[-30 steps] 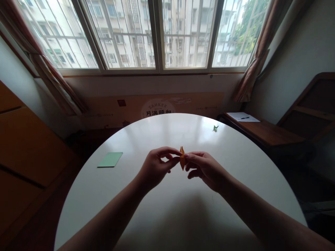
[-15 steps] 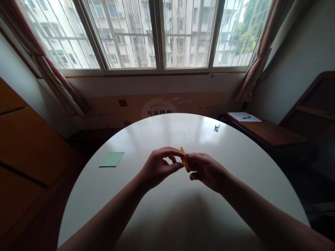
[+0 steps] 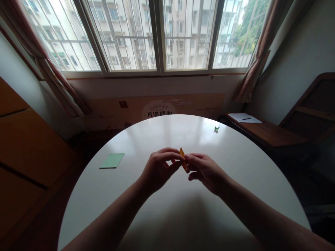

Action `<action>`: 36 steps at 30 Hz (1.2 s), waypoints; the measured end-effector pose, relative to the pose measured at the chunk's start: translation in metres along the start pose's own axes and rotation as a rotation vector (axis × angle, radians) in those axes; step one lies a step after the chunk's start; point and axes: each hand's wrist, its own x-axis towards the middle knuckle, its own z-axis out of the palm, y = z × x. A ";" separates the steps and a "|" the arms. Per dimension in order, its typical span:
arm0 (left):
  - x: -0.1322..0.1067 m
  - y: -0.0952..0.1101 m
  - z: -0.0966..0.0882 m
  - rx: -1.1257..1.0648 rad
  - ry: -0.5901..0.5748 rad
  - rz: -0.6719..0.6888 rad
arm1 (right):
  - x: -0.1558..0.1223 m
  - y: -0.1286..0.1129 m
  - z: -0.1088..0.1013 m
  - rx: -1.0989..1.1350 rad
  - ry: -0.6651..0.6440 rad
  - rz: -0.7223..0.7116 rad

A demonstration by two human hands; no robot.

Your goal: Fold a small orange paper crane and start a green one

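Note:
A small folded piece of yellow-orange paper [image 3: 181,152] is pinched between my two hands above the middle of the table. My left hand [image 3: 162,169] grips it from the left, thumb and fingertips closed together on it. From the right, my right hand [image 3: 204,169] holds the same paper with its thumb and fingers. The paper stands roughly upright, with a pointed top end; its middle is partly hidden by my fingertips.
A white round table [image 3: 235,195] lies under my hands. A stack of green square paper [image 3: 112,160] is at the left, and a small green folded paper figure [image 3: 216,129] at the far right. Beyond stands a wooden side table [image 3: 274,134] with a white sheet [image 3: 235,118] and a pen [image 3: 246,119].
The fingertips of my left hand have closed in lower on the yellow paper, near its middle. My right thumb has shifted slightly on it. The view has tilted a little upward.

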 end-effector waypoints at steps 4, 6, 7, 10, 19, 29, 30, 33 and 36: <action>-0.001 0.003 -0.003 0.180 -0.017 0.127 | -0.001 0.002 0.000 0.015 0.004 -0.023; -0.001 0.005 -0.004 0.213 -0.017 0.134 | 0.000 0.003 0.001 0.017 -0.001 -0.030; -0.001 0.006 -0.003 0.214 -0.016 0.129 | 0.000 0.003 0.001 0.019 -0.001 -0.036; -0.001 0.010 -0.002 0.176 -0.011 0.084 | 0.001 0.004 0.002 0.029 0.026 -0.065; -0.005 0.011 0.009 -0.019 0.040 -0.135 | 0.000 0.005 0.004 0.038 0.062 -0.149; -0.003 0.012 0.021 -0.301 0.207 -0.332 | -0.001 0.010 0.008 -0.050 0.111 -0.304; -0.003 0.013 0.022 -0.312 0.221 -0.337 | -0.001 0.011 0.008 -0.063 0.111 -0.325; -0.002 0.014 0.023 -0.339 0.262 -0.352 | 0.000 0.013 0.007 -0.094 0.114 -0.369; -0.002 0.015 0.023 -0.362 0.291 -0.367 | 0.000 0.014 0.007 -0.120 0.114 -0.399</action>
